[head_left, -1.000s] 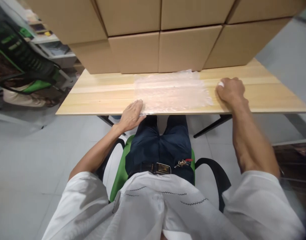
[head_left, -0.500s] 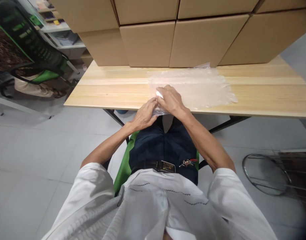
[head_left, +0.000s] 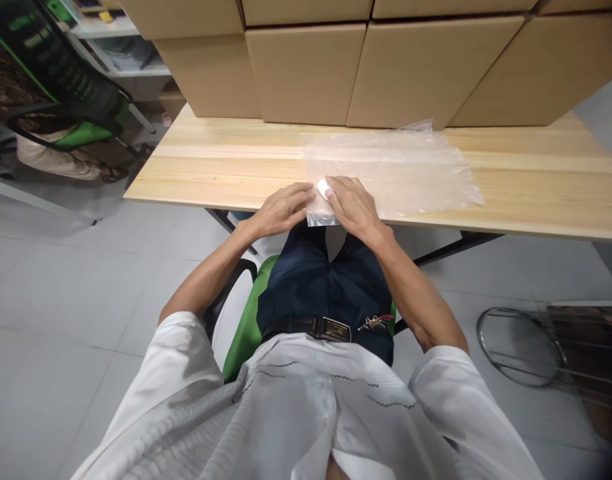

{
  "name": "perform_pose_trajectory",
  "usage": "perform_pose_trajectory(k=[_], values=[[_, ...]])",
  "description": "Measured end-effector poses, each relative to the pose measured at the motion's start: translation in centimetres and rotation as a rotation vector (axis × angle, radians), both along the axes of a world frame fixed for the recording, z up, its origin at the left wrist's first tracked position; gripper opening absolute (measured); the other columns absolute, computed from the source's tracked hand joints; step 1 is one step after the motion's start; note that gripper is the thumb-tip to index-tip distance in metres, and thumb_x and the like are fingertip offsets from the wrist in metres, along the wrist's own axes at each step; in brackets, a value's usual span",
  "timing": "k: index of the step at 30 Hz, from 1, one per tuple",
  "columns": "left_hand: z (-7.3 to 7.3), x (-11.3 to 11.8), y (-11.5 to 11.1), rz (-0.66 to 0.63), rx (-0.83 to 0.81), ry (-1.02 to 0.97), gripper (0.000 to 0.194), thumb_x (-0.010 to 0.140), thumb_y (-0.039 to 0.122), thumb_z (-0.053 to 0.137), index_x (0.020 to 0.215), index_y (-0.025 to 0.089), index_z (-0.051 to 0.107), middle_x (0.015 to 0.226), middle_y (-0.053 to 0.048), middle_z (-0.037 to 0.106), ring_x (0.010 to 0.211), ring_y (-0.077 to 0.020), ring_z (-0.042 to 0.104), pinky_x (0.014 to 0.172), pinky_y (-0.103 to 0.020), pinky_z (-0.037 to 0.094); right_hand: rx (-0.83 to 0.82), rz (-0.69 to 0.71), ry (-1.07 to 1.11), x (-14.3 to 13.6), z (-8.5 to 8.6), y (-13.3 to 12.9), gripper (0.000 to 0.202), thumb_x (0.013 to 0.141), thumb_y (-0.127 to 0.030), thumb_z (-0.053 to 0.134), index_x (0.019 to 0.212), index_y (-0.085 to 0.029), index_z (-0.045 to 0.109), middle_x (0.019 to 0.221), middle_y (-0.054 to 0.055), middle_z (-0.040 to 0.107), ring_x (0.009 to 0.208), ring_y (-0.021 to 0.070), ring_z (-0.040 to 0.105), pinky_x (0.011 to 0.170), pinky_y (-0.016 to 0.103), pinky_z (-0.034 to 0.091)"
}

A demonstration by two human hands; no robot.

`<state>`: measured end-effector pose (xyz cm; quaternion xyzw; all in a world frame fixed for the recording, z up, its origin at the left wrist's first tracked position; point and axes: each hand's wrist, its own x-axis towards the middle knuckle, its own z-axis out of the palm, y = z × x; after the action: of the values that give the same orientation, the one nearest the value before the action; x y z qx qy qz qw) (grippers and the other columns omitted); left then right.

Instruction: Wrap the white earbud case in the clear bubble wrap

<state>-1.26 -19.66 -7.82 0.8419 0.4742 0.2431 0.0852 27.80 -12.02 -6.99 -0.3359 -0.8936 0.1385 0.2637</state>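
Observation:
A sheet of clear, crinkled plastic wrap (head_left: 411, 173) lies spread on the wooden table, with its near left corner hanging slightly over the front edge. My right hand (head_left: 353, 207) grips a small white rounded object (head_left: 325, 189) on the left end of that sheet. The fingers cover part of this object, and its kind cannot be made out. At the sheet's left edge, my left hand (head_left: 283, 210) rests with its fingers stretched out, the tips close to the white object and apart from it.
Stacked cardboard boxes (head_left: 306, 77) line the back of the table (head_left: 211, 160). A person sits on a black and green chair (head_left: 86, 133) at the far left. On the floor to the right stands a round metal frame (head_left: 521, 347).
My left hand has let go of the plastic's near corner and moved a little left. The white object shows more now, still under my right hand. The view has shifted slightly.

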Motion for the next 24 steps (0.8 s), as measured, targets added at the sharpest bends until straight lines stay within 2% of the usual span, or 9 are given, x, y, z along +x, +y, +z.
perform_pose_trajectory(k=[4,7,10,12,16,19,24], values=[[0.8,-0.5,1.6,-0.003,-0.019,0.015,0.051,0.123,0.038,0.068,0.167,0.021,0.086,0.187,-0.022,0.076,0.175,-0.0408,0.073,0.144,-0.063,0.064,-0.025,-0.031,0.017,0.1,-0.5,0.2,0.082,0.134,-0.066,0.025,0.185,-0.023,0.073,0.177,0.021,0.083,0.158,0.0503,0.075,0.142,0.077,0.057],[0.8,-0.6,3.5,0.016,0.01,0.053,0.049,0.117,0.027,0.066,0.158,0.021,0.092,0.183,-0.02,0.078,0.17,-0.0401,0.075,0.142,-0.064,0.064,-0.008,-0.056,-0.01,0.0,-1.0,0.7,0.081,0.135,-0.064,0.026,0.183,-0.019,0.074,0.177,0.022,0.083,0.158,0.0496,0.076,0.142,0.074,0.057],[0.6,-0.3,5.1,0.031,0.08,0.076,0.041,0.117,0.025,0.064,0.143,0.023,0.095,0.169,-0.019,0.085,0.156,-0.0386,0.08,0.135,-0.062,0.066,0.011,-0.062,-0.017,-0.1,-1.2,1.3,0.077,0.136,-0.062,0.031,0.182,-0.019,0.075,0.175,0.021,0.085,0.158,0.0484,0.077,0.142,0.072,0.058],[0.5,0.0,5.4,0.023,0.115,0.098,0.038,0.12,0.026,0.062,0.138,0.025,0.095,0.16,-0.018,0.087,0.146,-0.0377,0.08,0.128,-0.061,0.066,0.009,-0.055,-0.017,-0.1,-1.0,1.7,0.073,0.135,-0.058,0.036,0.183,-0.02,0.075,0.175,0.02,0.085,0.159,0.0482,0.077,0.141,0.072,0.059],[0.6,1.6,3.3,0.019,0.202,0.211,0.036,0.128,0.031,0.056,0.127,0.027,0.091,0.144,-0.018,0.09,0.131,-0.0387,0.075,0.113,-0.062,0.063,-0.034,0.039,-0.061,0.8,-0.2,2.3,0.066,0.13,-0.042,0.045,0.183,-0.019,0.076,0.183,0.018,0.08,0.167,0.0455,0.075,0.146,0.069,0.057],[0.2,3.2,0.5,0.043,0.272,0.288,0.042,0.133,0.033,0.047,0.119,0.027,0.086,0.125,-0.018,0.09,0.124,-0.0392,0.075,0.105,-0.062,0.059,-0.063,0.165,-0.072,1.7,0.4,2.3,0.065,0.126,-0.041,0.053,0.182,-0.022,0.077,0.186,0.016,0.078,0.169,0.044,0.073,0.146,0.067,0.056],[-1.2,4.7,-2.7,0.04,0.335,0.285,0.05,0.135,0.03,0.036,0.117,0.026,0.083,0.116,-0.018,0.087,0.123,-0.0389,0.078,0.111,-0.066,0.061,-0.08,0.371,-0.075,1.8,1.6,2.3,0.059,0.122,-0.046,0.064,0.177,-0.027,0.08,0.182,0.016,0.081,0.165,0.0427,0.075,0.141,0.065,0.059]])
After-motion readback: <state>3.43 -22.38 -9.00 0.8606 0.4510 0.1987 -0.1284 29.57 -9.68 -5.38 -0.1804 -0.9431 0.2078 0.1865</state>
